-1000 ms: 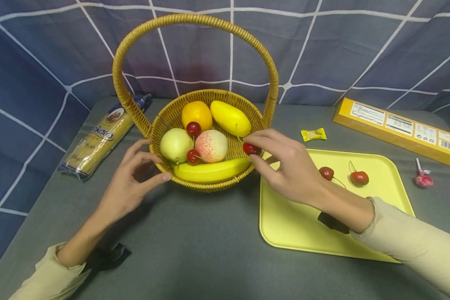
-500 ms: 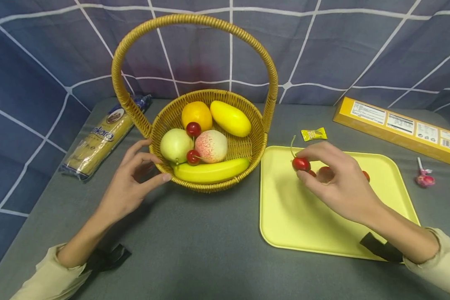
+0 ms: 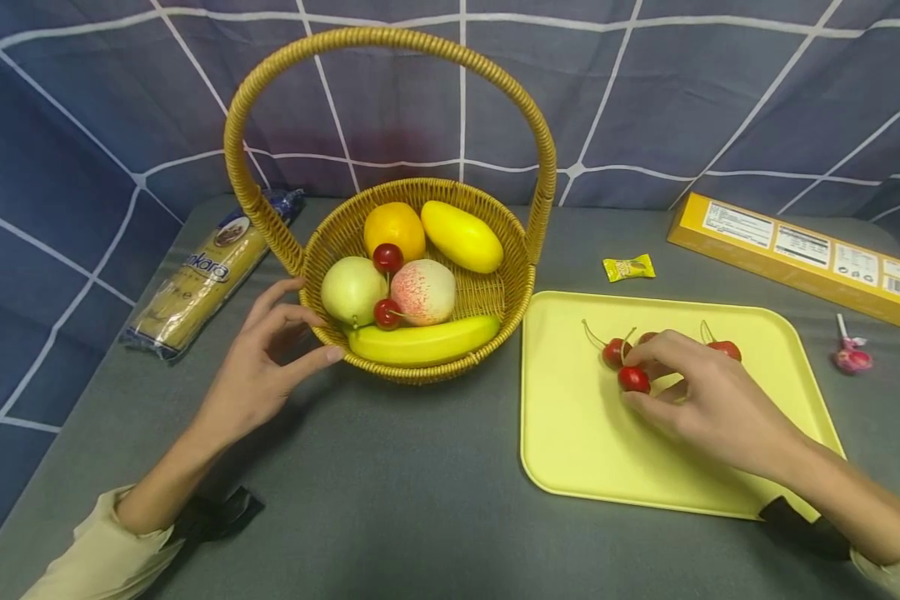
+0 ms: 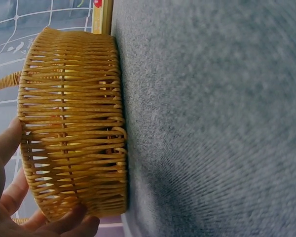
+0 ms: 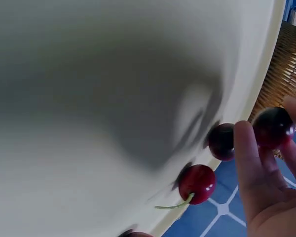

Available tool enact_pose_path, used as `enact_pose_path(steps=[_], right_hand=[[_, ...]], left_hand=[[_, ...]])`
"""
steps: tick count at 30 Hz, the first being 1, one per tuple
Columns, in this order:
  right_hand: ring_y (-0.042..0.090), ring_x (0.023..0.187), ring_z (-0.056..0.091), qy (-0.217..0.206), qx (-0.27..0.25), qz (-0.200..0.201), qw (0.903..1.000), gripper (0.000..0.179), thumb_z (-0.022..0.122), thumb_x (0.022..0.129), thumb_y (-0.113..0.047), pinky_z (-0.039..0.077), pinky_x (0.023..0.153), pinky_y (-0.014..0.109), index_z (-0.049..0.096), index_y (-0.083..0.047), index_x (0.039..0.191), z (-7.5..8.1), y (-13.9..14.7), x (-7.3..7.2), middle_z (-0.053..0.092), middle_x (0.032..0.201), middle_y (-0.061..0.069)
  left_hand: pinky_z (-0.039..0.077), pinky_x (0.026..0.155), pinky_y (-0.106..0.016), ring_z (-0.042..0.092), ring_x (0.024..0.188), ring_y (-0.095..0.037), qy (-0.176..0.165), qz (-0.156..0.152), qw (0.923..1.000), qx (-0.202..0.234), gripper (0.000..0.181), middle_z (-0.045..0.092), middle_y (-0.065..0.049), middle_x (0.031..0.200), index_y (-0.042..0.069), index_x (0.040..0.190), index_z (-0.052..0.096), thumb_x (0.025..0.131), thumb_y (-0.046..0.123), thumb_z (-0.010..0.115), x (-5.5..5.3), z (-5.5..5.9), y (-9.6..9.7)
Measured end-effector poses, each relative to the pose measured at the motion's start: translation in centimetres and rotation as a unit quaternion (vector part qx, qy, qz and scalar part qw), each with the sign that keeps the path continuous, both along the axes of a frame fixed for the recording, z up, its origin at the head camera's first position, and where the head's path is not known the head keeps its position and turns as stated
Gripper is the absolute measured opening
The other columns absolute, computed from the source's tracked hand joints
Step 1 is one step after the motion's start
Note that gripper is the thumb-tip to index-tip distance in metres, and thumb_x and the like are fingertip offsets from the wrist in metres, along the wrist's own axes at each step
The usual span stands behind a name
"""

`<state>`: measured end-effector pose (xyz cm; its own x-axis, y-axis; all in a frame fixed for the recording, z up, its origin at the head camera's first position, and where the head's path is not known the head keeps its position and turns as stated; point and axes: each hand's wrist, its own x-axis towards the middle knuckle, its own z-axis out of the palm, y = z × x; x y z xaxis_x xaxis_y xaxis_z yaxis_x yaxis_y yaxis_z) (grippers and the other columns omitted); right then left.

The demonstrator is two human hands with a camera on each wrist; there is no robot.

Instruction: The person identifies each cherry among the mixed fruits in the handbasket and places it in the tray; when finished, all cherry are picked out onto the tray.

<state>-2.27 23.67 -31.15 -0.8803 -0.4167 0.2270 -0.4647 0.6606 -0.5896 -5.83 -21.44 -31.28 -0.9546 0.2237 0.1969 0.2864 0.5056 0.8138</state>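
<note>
My left hand [image 3: 258,375] holds the left side of the wicker basket [image 3: 420,375], its fingers and thumb at the rim and wall; the left wrist view shows the fingers against the woven side [image 4: 74,128]. The basket holds an orange [image 3: 394,229], a yellow mango-like fruit [image 3: 461,237], a green pear [image 3: 352,290], a peach [image 3: 424,292], a banana [image 3: 423,342] and two cherries [image 3: 387,258]. Over the yellow tray [image 3: 577,433], my right hand [image 3: 708,400] pinches a red cherry [image 3: 633,379] between thumb and fingers. Other cherries lie on the tray, one [image 3: 613,353] right beside the held one.
Behind my left hand lies a bag of pasta [image 3: 195,283]. Beyond the tray are a yellow wrapped candy [image 3: 629,267] and a long orange box [image 3: 802,258]. A pink lollipop [image 3: 852,358] lies right of the tray. The basket's tall handle [image 3: 390,37] arches above the fruit.
My right hand has moved from the basket's right rim back over the tray, carrying the cherry, then lower and slightly right. My left hand and the basket have stayed put.
</note>
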Motion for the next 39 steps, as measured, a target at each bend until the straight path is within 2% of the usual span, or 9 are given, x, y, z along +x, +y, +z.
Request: enact_pose_path(steps=[4, 8, 17, 24, 29, 34, 39], right_hand=[[0.005, 0.079, 0.061, -0.003, 0.038, -0.004, 0.9993, 0.039, 0.085, 0.071, 0.002, 0.055, 0.068, 0.016, 0.065, -0.020, 0.096, -0.6, 0.3, 0.1, 0.058, 0.093, -0.011], [0.004, 0.075, 0.059, -0.007, 0.073, -0.008, 0.9973, 0.038, 0.087, 0.071, -0.003, 0.052, 0.063, 0.019, 0.065, -0.022, 0.095, -1.0, 0.5, 0.3, 0.056, 0.090, -0.012], [0.005, 0.078, 0.055, 0.009, 0.107, 0.001, 0.9943, 0.035, 0.089, 0.071, -0.009, 0.050, 0.065, 0.023, 0.069, -0.020, 0.098, -1.2, 0.7, 0.2, 0.059, 0.089, -0.015], [0.006, 0.081, 0.056, 0.017, 0.114, 0.001, 0.9933, 0.035, 0.089, 0.070, -0.010, 0.049, 0.068, 0.022, 0.071, -0.020, 0.100, -1.3, 0.9, 0.3, 0.064, 0.094, -0.014], [0.006, 0.078, 0.054, 0.018, 0.113, -0.002, 0.9934, 0.035, 0.087, 0.071, -0.010, 0.047, 0.063, 0.023, 0.071, -0.020, 0.101, -1.2, 0.9, 0.5, 0.061, 0.089, -0.013], [0.005, 0.080, 0.056, 0.034, 0.112, -0.006, 0.9931, 0.035, 0.087, 0.071, -0.011, 0.048, 0.066, 0.020, 0.070, -0.020, 0.100, -0.9, 0.8, 0.4, 0.062, 0.090, -0.015], [0.003, 0.079, 0.058, 0.047, 0.080, 0.003, 0.9956, 0.033, 0.086, 0.073, -0.009, 0.047, 0.063, 0.015, 0.071, -0.022, 0.100, 0.0, 0.1, 0.1, 0.065, 0.097, -0.014]], left_hand=[[0.043, 0.109, -0.037, 0.041, 0.131, -0.033, -0.002, -0.003, 1.0000, 0.004, 0.028, 0.032, -0.008, 0.152, -0.001, 0.107, 0.060, 0.085, 0.002, 0.077, 0.0, 0.0, 0.0], [0.042, 0.109, -0.038, 0.040, 0.132, -0.034, -0.002, -0.004, 1.0000, 0.006, 0.028, 0.032, -0.008, 0.152, -0.002, 0.107, 0.060, 0.085, 0.002, 0.077, 0.0, 0.0, 0.0], [0.043, 0.109, -0.036, 0.041, 0.130, -0.033, -0.003, -0.001, 1.0000, 0.003, 0.028, 0.032, -0.008, 0.152, -0.001, 0.106, 0.060, 0.085, 0.003, 0.077, 0.0, 0.0, 0.0], [0.043, 0.109, -0.032, 0.042, 0.130, -0.033, -0.002, -0.002, 1.0000, 0.009, 0.028, 0.033, -0.009, 0.151, -0.002, 0.106, 0.060, 0.085, 0.001, 0.077, 0.0, 0.0, 0.1], [0.043, 0.109, -0.033, 0.042, 0.130, -0.033, -0.001, -0.003, 0.9999, 0.010, 0.028, 0.033, -0.008, 0.151, -0.001, 0.106, 0.060, 0.084, 0.001, 0.077, 0.0, 0.0, 0.1], [0.042, 0.109, -0.033, 0.042, 0.130, -0.033, 0.000, -0.001, 1.0000, 0.008, 0.028, 0.032, -0.008, 0.151, -0.002, 0.106, 0.060, 0.084, 0.001, 0.077, 0.0, -0.1, 0.1], [0.042, 0.109, -0.033, 0.041, 0.130, -0.033, -0.001, 0.001, 1.0000, 0.006, 0.028, 0.032, -0.008, 0.152, -0.002, 0.107, 0.060, 0.085, 0.002, 0.077, 0.1, 0.0, 0.0]])
